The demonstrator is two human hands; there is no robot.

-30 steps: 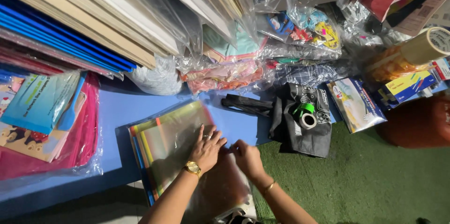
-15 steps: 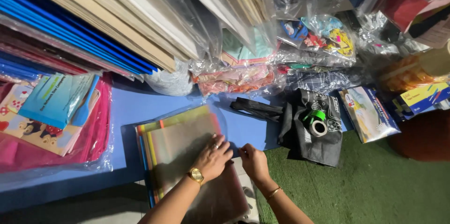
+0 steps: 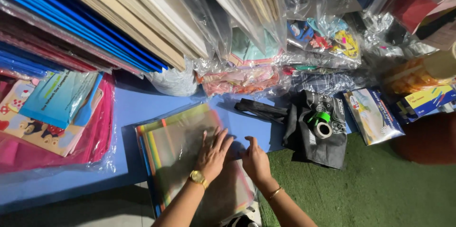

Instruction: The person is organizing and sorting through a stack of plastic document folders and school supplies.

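Note:
A clear plastic packet of coloured paper sheets [image 3: 178, 144] lies on a blue sheet [image 3: 137, 108]. My left hand [image 3: 213, 153], with a gold watch on the wrist, rests flat on the packet with its fingers spread. My right hand [image 3: 255, 160], with a thin gold bangle, presses on the packet's right edge, fingers curled down. Neither hand lifts anything.
Stacks of wrapped card and paper sheets [image 3: 104, 27] slope across the top. A pink packet with picture cards [image 3: 52, 118] lies at left. A black cloth bag [image 3: 316, 132] bearing tape rolls, a black stapler [image 3: 261, 109] and shiny packets [image 3: 373, 115] sit at right over green carpet [image 3: 370, 184].
The view has shifted slightly. My left hand has spread flatter on the packet, and my right hand has settled at the packet's right edge.

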